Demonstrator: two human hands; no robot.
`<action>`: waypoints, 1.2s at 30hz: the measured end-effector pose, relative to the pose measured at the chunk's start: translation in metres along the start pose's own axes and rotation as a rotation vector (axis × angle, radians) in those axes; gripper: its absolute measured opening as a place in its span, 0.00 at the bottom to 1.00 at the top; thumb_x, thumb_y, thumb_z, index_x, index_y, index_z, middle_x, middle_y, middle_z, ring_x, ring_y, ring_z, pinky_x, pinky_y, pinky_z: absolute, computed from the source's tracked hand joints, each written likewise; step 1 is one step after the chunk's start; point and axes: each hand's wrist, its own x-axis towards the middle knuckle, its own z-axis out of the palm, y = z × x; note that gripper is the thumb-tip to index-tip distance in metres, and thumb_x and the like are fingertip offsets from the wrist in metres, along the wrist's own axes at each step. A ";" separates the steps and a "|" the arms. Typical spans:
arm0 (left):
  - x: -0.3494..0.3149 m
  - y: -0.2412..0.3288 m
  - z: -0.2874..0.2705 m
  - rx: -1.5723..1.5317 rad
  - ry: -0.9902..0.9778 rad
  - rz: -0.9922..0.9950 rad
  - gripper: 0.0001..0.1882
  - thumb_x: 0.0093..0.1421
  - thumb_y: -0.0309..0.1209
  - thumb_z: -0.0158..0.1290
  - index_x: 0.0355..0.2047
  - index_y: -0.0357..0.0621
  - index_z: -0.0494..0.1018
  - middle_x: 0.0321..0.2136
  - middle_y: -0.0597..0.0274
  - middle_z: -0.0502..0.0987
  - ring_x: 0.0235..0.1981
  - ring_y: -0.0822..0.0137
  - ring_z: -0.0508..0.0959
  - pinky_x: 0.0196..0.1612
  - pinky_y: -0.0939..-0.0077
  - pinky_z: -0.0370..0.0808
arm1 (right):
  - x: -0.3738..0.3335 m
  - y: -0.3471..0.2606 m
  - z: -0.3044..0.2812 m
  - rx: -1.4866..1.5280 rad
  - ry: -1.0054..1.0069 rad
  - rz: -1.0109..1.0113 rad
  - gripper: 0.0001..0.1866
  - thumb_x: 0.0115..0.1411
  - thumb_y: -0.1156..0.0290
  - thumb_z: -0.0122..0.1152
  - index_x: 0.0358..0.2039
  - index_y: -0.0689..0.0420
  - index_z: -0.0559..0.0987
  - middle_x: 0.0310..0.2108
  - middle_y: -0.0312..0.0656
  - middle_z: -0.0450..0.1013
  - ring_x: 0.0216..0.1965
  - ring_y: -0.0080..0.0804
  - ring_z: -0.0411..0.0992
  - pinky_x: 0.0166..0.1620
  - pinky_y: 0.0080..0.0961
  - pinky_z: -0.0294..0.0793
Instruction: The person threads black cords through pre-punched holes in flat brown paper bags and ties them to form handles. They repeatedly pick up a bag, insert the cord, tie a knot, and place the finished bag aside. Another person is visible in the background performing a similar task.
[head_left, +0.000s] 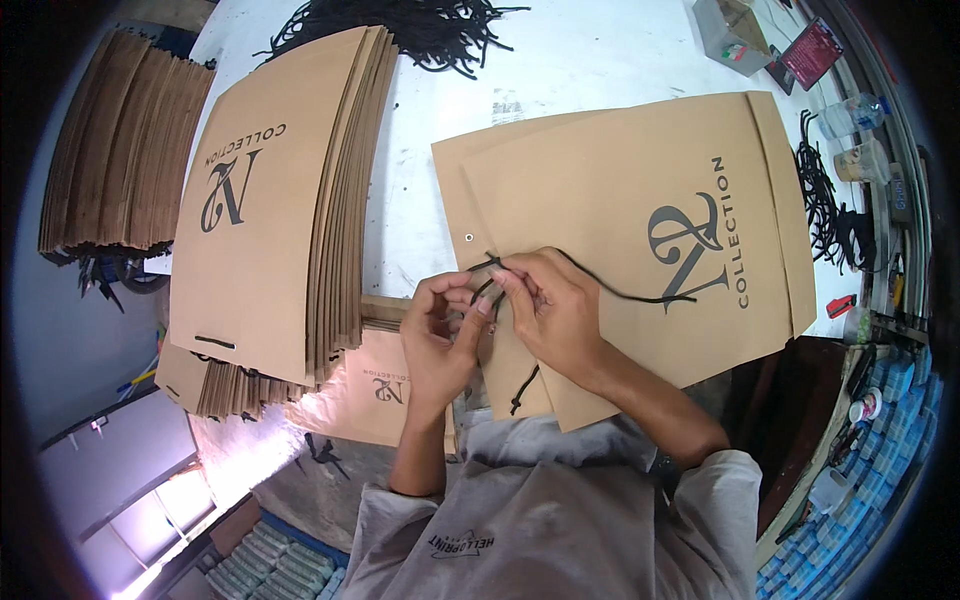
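Note:
A brown paper bag (590,190) with a dark printed design lies flat on the white table in front of me. Over its left edge, both hands work on a thin black cord (622,292). My left hand (440,335) pinches the cord between thumb and fingers. Close beside it, my right hand (552,305) grips the same cord, and a loose length trails rightward over the bag. One metal eyelet (469,238) shows near the bag's left edge. Below my hands hangs a knotted black cord end (516,404). My fingers partly cover the cord between them.
At left stands a thick stack of brown paper bags (270,200), with another stack (120,140) beyond it. A heap of black cords (400,30) lies at the far edge. On the right are more cords (820,195), a plastic bottle (853,116), a cup (862,160) and a grey box (733,38).

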 end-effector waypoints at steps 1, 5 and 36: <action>-0.001 0.000 -0.001 0.169 0.069 0.072 0.12 0.61 0.16 0.58 0.46 0.34 0.75 0.34 0.59 0.80 0.38 0.73 0.81 0.37 0.79 0.80 | -0.001 0.003 0.002 -0.017 -0.009 -0.042 0.08 0.59 0.81 0.62 0.40 0.63 0.80 0.33 0.48 0.74 0.32 0.45 0.75 0.35 0.36 0.75; 0.017 0.000 -0.016 0.533 0.004 0.658 0.05 0.58 0.15 0.60 0.35 0.33 0.77 0.36 0.51 0.83 0.41 0.66 0.83 0.41 0.75 0.80 | 0.004 -0.001 0.000 -0.075 -0.108 -0.211 0.06 0.61 0.80 0.61 0.38 0.64 0.80 0.33 0.48 0.74 0.30 0.43 0.74 0.34 0.34 0.73; -0.030 0.011 -0.015 0.409 0.093 0.124 0.23 0.60 0.21 0.63 0.55 0.36 0.73 0.34 0.56 0.81 0.30 0.73 0.78 0.30 0.82 0.73 | -0.028 -0.011 -0.166 -0.739 -0.161 0.014 0.15 0.58 0.79 0.66 0.46 0.61 0.77 0.37 0.48 0.74 0.36 0.45 0.74 0.42 0.32 0.75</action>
